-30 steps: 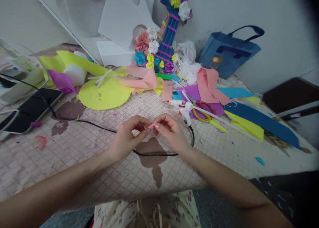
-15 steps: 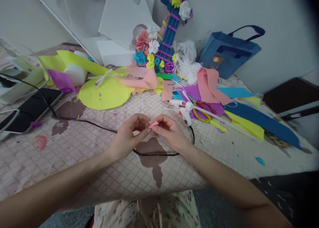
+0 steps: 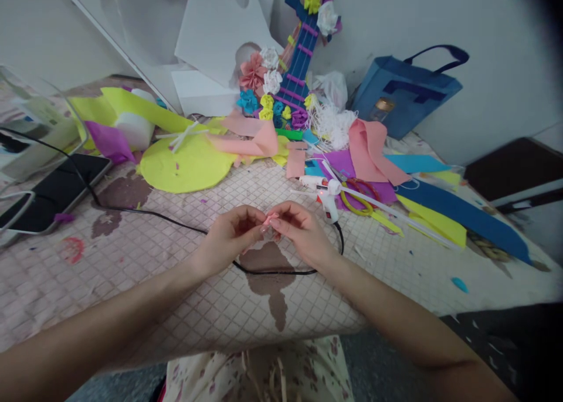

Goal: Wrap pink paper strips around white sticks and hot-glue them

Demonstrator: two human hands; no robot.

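Note:
My left hand (image 3: 231, 238) and my right hand (image 3: 303, 232) meet fingertip to fingertip above the table's middle. Both pinch a small pink foam piece (image 3: 270, 218) between them, and most of that piece is hidden by the fingers. A white glue gun (image 3: 326, 197) with a red light lies just beyond my right hand. Its black cord (image 3: 145, 214) runs under both hands toward the left.
Coloured foam sheets lie about: a yellow disc (image 3: 187, 164), pink strips (image 3: 367, 150), blue and yellow strips (image 3: 444, 208). A blue foam guitar with paper flowers (image 3: 290, 68) leans on the wall beside a blue bag (image 3: 404, 88). A tablet (image 3: 53, 194) lies at left. Scissors (image 3: 358, 194) rest near the glue gun.
The fingertips of both hands have closed in tighter on the pink piece, which now shows less. The arms have stayed put.

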